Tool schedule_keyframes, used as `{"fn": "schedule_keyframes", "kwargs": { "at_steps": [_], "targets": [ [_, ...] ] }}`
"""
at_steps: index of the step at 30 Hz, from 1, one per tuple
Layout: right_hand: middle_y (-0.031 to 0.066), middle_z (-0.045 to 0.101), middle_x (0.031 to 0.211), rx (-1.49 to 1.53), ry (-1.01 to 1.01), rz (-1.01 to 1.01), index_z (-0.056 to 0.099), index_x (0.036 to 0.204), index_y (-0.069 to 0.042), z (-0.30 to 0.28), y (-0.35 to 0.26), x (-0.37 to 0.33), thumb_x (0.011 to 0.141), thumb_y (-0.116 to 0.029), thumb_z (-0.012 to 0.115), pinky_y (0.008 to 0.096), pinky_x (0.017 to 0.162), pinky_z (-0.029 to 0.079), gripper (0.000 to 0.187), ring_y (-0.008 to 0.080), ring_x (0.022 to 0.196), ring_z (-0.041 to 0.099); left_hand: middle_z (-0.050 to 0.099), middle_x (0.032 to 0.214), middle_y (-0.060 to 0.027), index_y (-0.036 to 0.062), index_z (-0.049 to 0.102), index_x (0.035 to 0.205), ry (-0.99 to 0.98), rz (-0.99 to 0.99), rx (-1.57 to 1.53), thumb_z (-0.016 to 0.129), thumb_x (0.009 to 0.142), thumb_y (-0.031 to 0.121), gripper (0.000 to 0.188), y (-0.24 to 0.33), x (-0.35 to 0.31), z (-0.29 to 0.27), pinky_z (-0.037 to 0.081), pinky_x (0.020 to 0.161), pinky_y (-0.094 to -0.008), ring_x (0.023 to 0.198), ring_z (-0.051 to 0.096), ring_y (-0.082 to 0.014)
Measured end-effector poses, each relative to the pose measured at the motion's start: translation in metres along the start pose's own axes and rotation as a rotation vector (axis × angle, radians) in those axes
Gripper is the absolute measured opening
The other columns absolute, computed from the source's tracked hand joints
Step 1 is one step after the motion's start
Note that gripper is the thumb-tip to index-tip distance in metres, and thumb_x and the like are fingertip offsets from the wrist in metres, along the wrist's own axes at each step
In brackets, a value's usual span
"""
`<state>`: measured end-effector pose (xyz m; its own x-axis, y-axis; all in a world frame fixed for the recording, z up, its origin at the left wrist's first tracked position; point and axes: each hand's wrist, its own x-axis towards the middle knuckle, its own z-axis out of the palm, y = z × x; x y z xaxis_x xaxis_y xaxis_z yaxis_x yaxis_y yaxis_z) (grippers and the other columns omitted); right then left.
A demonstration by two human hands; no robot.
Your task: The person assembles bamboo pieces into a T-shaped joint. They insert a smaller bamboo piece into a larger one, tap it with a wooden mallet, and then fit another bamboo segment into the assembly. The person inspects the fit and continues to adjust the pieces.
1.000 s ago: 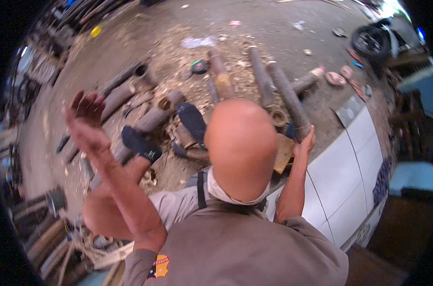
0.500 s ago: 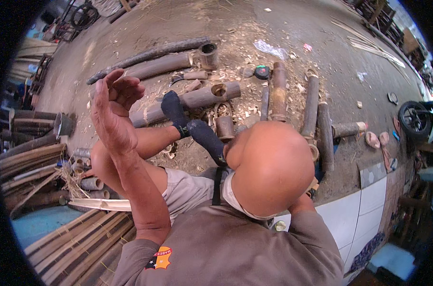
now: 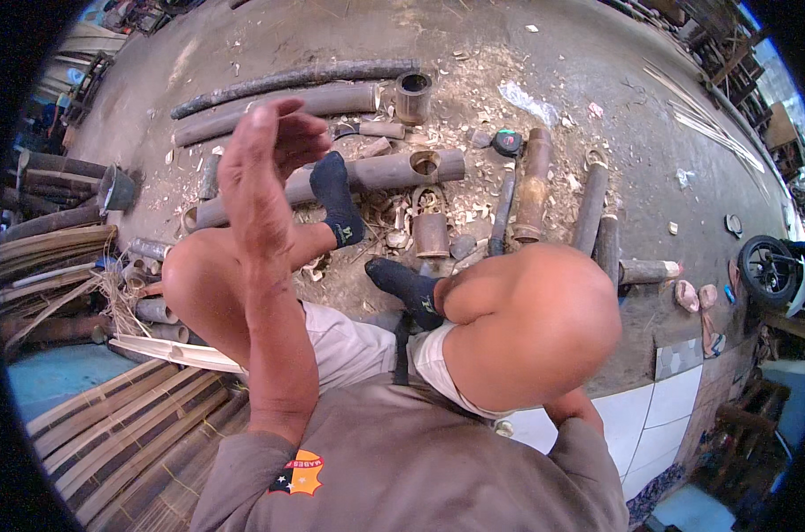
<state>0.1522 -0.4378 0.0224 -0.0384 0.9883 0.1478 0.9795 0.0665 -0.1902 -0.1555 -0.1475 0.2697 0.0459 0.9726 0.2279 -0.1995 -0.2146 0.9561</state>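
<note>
My left hand is raised above my left knee. Its fingers bend slightly and hold nothing. My right forearm goes down beside my right thigh, and the knee hides the hand. Beyond my socked feet lies a thick bamboo tube with an oval hole cut near its right end. Close to it stands a short bamboo piece with a loop-shaped top. A curved blade with a wooden handle rests behind the tube. To the right are a black and green tape measure and a dark slim-handled tool.
Wood chips litter the floor. Bamboo poles and an upright bamboo cup lie farther off. A slatted bamboo bench is at left, white tiles at right. A motorcycle wheel stands far right.
My left hand has shifted slightly to the right, still raised. My knees have spread apart, and my right foot has moved down and right, away from the left one. The view has shifted slightly.
</note>
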Motion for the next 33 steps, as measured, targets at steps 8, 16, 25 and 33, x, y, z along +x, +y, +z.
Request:
{"fn": "schedule_keyframes", "kwargs": {
  "at_steps": [8,16,25,33],
  "targets": [
    [0.0203,0.065,0.111,-0.072,0.007,0.168,0.067,0.118,-0.004,0.031,0.033,-0.051,0.084,-0.042,0.072,0.0505,0.088,0.049,0.051,0.0385,0.107,0.062,0.075,0.092,-0.008,0.005,0.072,0.114,-0.055,-0.098,0.079,0.063,0.104,0.038,0.035,-0.059,0.049,0.033,0.056,0.075,-0.0284,0.083,0.072,-0.0147],
    [0.019,0.065,0.108,-0.08,0.288,0.535,0.067,0.117,-0.006,0.107,0.011,0.019,0.082,-0.043,0.072,0.0504,0.086,0.049,0.051,0.0383,0.106,0.062,0.071,0.117,-0.0219,0.0024,0.066,0.128,-0.459,0.083,0.925,0.076,0.086,0.048,0.063,-0.228,0.113,0.065,0.05,0.101,-0.0446,0.114,0.066,-0.0365],
    [0.0228,0.062,0.118,0.134,-0.246,0.415,0.047,0.146,0.003,0.123,-0.059,0.185,0.084,-0.06,0.074,0.0501,0.091,0.052,0.092,0.0378,0.109,0.061,0.058,0.136,-0.0195,0.0199,0.041,0.156,-0.934,-0.018,1.502,0.091,0.066,0.048,0.107,-0.327,0.1,-0.039,0.046,0.107,-0.0509,0.132,0.053,-0.0395],
    [0.0285,0.06,0.119,0.301,-0.233,0.64,0.042,0.15,0.002,0.145,-0.045,0.211,0.076,-0.051,0.081,0.0548,0.085,0.055,0.099,0.0453,0.105,0.064,0.06,0.131,-0.0196,0.0208,0.044,0.154,-1.027,-0.038,1.42,0.092,0.064,0.039,0.104,-0.314,0.116,-0.034,0.047,0.105,-0.052,0.125,0.056,-0.0408]
  ]
}}
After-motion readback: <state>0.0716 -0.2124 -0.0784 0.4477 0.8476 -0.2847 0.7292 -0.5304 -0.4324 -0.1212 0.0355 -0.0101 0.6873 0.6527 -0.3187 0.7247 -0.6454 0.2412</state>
